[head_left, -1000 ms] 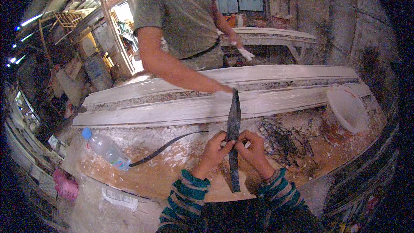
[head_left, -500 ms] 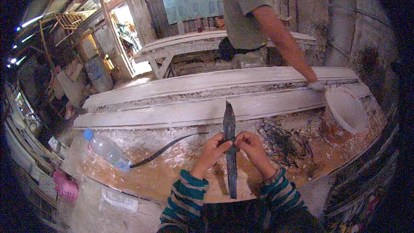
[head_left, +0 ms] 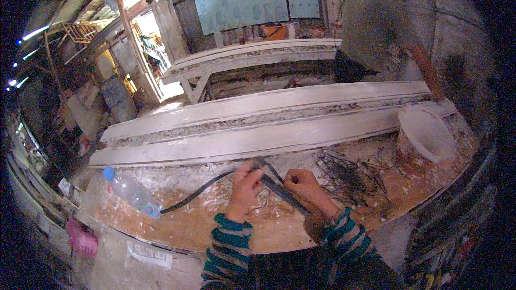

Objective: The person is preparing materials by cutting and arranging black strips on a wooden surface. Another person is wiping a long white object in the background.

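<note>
My left hand is closed on the upper end of a dark, flat strip, which slants down toward my right forearm. Its material is unclear. My right hand pinches a thin dark length that runs up to the strip's top, forming a narrow V; whether it is split off or folded over cannot be made out. Motion blurs the fingers of my left hand. A second, narrow dark strip curves across the wooden table from a clear plastic bottle toward my left hand. Tangled thin black strands lie right of my right hand.
Two long white-coated lengths span the table's far side. A white-smeared bucket lies tilted at the right. Another person reaches down at the far right. Behind stands a white bench; a pink object is at the lower left.
The strip has gone from upright to slanting, and a thin length now spreads from its top. My left hand moved up and left. The other person shifted right, away from the bucket's rim.
</note>
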